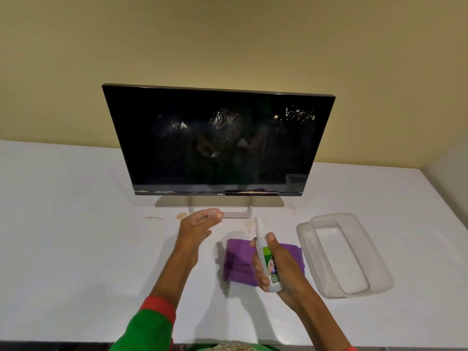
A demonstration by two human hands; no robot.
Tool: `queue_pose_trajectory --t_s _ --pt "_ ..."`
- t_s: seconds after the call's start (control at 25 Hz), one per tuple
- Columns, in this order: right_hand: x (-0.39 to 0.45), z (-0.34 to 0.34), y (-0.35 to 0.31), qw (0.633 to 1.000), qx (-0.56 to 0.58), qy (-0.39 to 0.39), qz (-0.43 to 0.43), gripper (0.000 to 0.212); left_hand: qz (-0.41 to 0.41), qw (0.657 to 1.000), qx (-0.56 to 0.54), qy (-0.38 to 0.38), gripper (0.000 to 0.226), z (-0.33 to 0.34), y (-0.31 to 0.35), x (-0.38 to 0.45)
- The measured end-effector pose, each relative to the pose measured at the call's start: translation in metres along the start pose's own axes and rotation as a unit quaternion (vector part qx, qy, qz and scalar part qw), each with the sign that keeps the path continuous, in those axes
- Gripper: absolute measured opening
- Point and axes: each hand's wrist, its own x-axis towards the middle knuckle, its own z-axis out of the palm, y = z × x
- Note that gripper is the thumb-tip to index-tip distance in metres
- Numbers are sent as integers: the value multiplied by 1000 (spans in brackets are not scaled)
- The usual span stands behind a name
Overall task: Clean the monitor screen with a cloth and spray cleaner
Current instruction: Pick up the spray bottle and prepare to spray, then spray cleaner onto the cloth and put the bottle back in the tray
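A black monitor [217, 143] stands on the white table, its dark screen spotted with pale specks near the top and crumbs along the bottom bezel. My right hand [281, 269] grips a white spray bottle [266, 259] with a green label, nozzle pointing up toward the screen. Under that hand a folded purple cloth [240, 259] lies flat on the table. My left hand [197, 229] hovers with fingers apart just in front of the monitor's stand [236, 214], holding nothing.
A clear plastic container [354, 252] resting on its lid sits to the right of the cloth. Beige smears and crumbs [181, 216] mark the white table [76, 224] near the stand. A yellow wall rises behind the monitor.
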Motion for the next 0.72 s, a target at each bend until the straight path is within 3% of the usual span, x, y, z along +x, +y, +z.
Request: queue_pose_trajectory --t_s 0.2,0.32,0.4,0.48,0.56,0.72 --pt "-4 1 -8 977 144 -153 24 52 126 981 146 -31 19 23 -1 -10" --pt "-5 -4 -7 980 126 -153 17 51 139 973 175 -53 22 29 2 -19" --pt "-3 -12 -4 994 -77 -61 -37 50 151 965 206 -63 21 31 2 -24" --pt "4 -22 4 931 -347 45 -101 59 179 953 239 -54 20 30 2 -27" --pt "15 -32 15 859 -498 39 -113 63 195 949 246 -37 20 27 1 -28" --pt "41 -41 41 754 -656 5 -31 60 175 953 249 -11 21 19 -8 -27"
